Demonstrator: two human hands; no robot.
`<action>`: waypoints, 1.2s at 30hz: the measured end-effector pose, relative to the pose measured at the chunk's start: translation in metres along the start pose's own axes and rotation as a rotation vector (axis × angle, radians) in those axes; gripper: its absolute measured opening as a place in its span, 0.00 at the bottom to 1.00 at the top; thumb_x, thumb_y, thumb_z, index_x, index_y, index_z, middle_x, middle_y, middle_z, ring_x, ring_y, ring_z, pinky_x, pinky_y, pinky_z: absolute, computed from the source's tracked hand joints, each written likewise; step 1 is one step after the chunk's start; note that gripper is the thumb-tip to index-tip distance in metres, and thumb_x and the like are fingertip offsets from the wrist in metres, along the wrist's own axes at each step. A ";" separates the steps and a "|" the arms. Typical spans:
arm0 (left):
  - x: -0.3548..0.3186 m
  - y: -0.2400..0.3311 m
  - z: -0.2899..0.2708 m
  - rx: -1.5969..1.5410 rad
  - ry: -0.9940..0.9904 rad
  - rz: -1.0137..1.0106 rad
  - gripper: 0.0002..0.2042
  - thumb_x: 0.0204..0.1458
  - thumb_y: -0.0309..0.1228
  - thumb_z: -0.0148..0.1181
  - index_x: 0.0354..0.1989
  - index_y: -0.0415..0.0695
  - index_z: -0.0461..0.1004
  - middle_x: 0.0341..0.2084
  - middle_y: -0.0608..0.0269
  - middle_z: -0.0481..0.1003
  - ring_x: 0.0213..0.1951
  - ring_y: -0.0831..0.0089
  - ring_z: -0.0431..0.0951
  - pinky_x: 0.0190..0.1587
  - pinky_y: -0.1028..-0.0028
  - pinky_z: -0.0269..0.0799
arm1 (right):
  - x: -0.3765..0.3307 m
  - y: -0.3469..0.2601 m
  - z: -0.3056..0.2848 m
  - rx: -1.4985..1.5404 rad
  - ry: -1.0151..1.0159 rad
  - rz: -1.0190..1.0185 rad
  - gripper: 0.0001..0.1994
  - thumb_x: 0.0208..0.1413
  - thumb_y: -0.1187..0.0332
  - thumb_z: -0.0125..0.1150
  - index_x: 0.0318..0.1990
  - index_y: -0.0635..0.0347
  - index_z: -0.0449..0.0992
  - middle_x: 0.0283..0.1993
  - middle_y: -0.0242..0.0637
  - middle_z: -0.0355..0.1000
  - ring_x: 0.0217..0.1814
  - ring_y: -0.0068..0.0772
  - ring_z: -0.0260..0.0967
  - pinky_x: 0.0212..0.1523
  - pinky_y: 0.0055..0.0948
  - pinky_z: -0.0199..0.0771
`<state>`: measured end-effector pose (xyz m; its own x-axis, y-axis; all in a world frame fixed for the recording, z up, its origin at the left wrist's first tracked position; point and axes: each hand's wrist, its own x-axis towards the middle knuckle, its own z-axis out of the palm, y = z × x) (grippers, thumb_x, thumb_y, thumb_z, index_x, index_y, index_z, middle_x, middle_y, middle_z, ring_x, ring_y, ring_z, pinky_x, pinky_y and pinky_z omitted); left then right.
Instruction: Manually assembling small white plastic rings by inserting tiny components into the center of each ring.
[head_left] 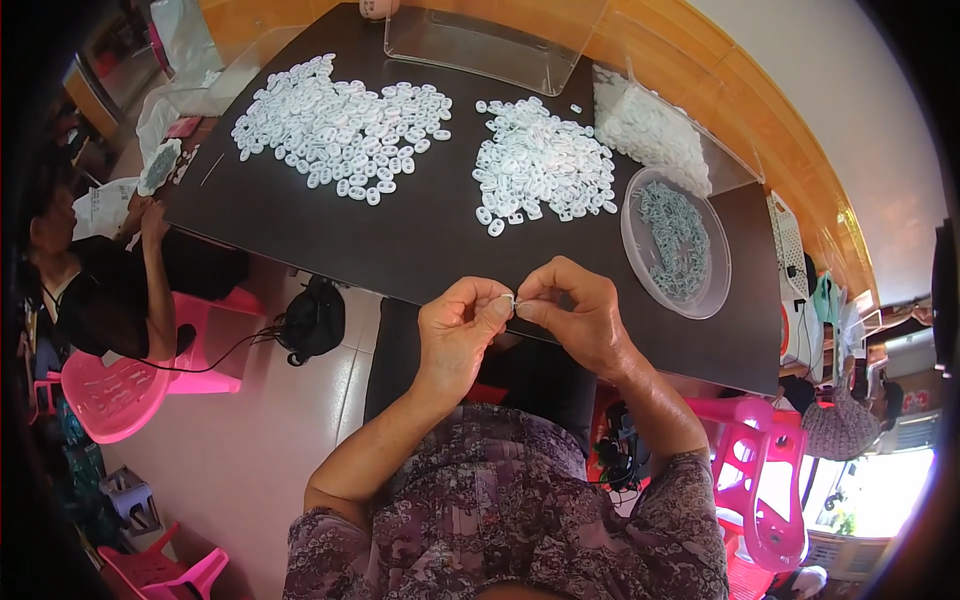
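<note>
At the near edge of the dark table, my left hand (pixel 462 325) and my right hand (pixel 582 312) meet with their fingertips pinched. Between them is a small white piece (pixel 514 300), mostly covered by the fingers; its exact kind cannot be made out. Beyond my hands lies a heap of small white plastic pieces (pixel 545 165), some with two holes. A wider heap of white oval two-hole pieces (pixel 345 125) spreads at the far left. To the right, a round clear tray (pixel 637 245) holds many small grey-green screw-like parts (pixel 673 235).
A clear plastic bin (pixel 480 55) stands at the back, with a bag of white pieces (pixel 655 130) to its right. Pink plastic stools (pixel 115 395) stand on the tiled floor, beside a black bag (pixel 315 320). Another person (pixel 95 270) sits at the left.
</note>
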<state>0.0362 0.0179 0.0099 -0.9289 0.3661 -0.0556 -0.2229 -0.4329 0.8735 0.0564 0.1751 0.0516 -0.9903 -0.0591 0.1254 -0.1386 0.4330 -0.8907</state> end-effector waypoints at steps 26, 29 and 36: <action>0.001 -0.009 -0.003 0.004 0.110 0.095 0.02 0.55 0.24 0.54 0.33 0.38 0.70 0.21 0.74 0.66 0.22 0.88 0.62 0.23 0.87 0.59 | 0.009 0.008 0.032 -0.054 0.118 -0.069 0.03 0.50 0.76 0.56 0.28 0.65 0.69 0.26 0.42 0.66 0.28 0.41 0.65 0.29 0.34 0.65; 0.002 -0.013 -0.002 -0.025 0.122 0.140 0.02 0.55 0.23 0.53 0.33 0.38 0.70 0.21 0.74 0.66 0.22 0.88 0.61 0.23 0.87 0.58 | 0.010 0.010 0.038 -0.086 0.139 -0.104 0.03 0.51 0.75 0.53 0.28 0.65 0.67 0.26 0.42 0.65 0.28 0.43 0.64 0.30 0.36 0.64; 0.007 -0.010 -0.004 0.001 0.164 0.159 0.04 0.54 0.26 0.55 0.32 0.37 0.71 0.22 0.70 0.70 0.23 0.84 0.66 0.24 0.84 0.62 | 0.018 0.013 0.042 -0.195 0.180 -0.218 0.03 0.51 0.75 0.52 0.27 0.63 0.67 0.25 0.40 0.64 0.29 0.43 0.62 0.30 0.37 0.63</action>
<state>0.0303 0.0217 -0.0010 -0.9881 0.1538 0.0051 -0.0692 -0.4737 0.8780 0.0365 0.1418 0.0245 -0.9191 -0.0172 0.3937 -0.3266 0.5923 -0.7366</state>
